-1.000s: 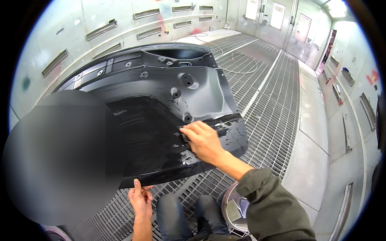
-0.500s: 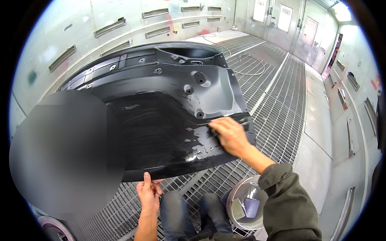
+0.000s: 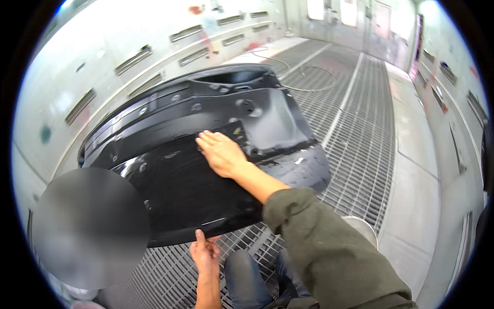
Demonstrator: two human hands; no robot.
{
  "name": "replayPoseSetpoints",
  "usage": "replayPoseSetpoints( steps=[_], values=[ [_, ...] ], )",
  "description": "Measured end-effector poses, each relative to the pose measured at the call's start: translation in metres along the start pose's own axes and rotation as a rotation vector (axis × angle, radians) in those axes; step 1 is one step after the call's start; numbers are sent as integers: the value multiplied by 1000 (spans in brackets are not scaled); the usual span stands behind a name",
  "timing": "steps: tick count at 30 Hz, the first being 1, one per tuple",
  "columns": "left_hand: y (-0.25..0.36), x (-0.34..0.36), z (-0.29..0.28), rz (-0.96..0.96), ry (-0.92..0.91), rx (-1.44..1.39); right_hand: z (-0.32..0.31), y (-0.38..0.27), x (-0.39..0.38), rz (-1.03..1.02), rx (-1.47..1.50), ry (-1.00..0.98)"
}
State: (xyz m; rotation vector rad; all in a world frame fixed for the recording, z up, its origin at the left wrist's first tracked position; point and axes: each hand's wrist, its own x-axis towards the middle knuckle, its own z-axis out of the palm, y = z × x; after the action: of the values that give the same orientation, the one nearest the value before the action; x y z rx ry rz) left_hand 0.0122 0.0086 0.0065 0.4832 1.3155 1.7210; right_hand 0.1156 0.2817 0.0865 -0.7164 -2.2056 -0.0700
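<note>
Two bare hands work at one large, curved panel [image 3: 180, 198], black and dark grey. The panel lies in front of the person, above a grated floor [image 3: 355, 149], with its near edge toward the body and its left end reaching one round, blurred patch [image 3: 90, 226] that masks the lower left of the view.

The left hand [image 3: 205, 253] grips the panel's near edge, its one thumb on top and its fingers curled below. The right hand [image 3: 221, 154] is laid out flat on the panel, fingers together and pointing up and to the left; whether anything sits under its palm cannot be told. The panel's surface is dark and glossy around this hand, with several small pale patches scattered over it, and several holes show near its far side.

One olive sleeve [image 3: 334, 247] covers the right forearm. Two legs in jeans [image 3: 244, 275] show below the panel. One pale bucket [image 3: 362, 226] stands on the right, mostly hidden behind the sleeve.

One hose [image 3: 309, 91] curves over the floor beyond the panel. On the left wall [image 3: 110, 31], at least nine slotted vents [image 3: 134, 59] run in two rows. At least three bright windows [image 3: 348, 11] show at the far end.
</note>
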Motion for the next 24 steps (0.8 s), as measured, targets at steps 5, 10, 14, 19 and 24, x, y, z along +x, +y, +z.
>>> replayPoseSetpoints(
  steps=[5,10,14,19,24],
  values=[
    [4,3,-7,11,47,-9,-24,-15,-48,36,117,36],
    [5,5,-14,39,-4,13,-124,16,-162,75,-22,-178],
    [6,-4,-1,20,-3,-1,-160,73,-217,469,-172,-172],
    [9,-4,-4,11,10,-7,-99,-48,-165,208,-13,-199],
    [1,5,-11,-28,-33,-4,-45,-126,-130,-41,146,-57]
  ],
)
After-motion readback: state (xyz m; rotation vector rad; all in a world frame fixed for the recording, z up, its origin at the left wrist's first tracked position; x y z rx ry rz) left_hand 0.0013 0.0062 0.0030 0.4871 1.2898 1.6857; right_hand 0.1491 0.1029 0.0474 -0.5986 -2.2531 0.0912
